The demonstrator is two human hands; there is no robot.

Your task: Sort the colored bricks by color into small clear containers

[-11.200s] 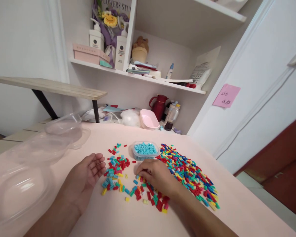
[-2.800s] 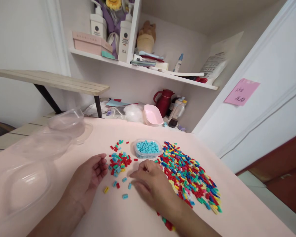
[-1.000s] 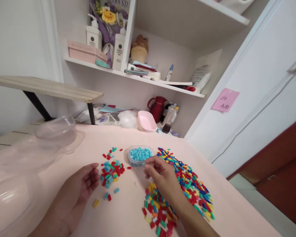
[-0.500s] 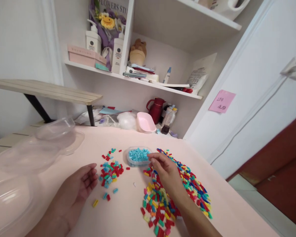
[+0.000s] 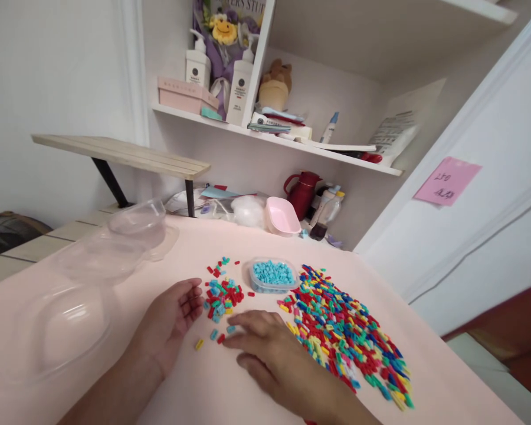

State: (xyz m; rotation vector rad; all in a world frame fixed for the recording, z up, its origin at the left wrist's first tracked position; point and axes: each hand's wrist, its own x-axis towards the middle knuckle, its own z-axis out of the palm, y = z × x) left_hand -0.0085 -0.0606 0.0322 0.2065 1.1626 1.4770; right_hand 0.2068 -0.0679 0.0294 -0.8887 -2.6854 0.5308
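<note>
The right hand has shifted from the clear tub of blue bricks to loose pieces before the small mixed pile, fingers spread, so piecemeal handling is judged unfinished, while the left hand, loosely curled, nothing visibly held, is beside that pile.

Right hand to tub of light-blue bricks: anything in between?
Nothing tall: pink tabletop lies between the right hand and the tub. One loose red brick lies by the tub's near-left corner, at the edge of that path.
</note>
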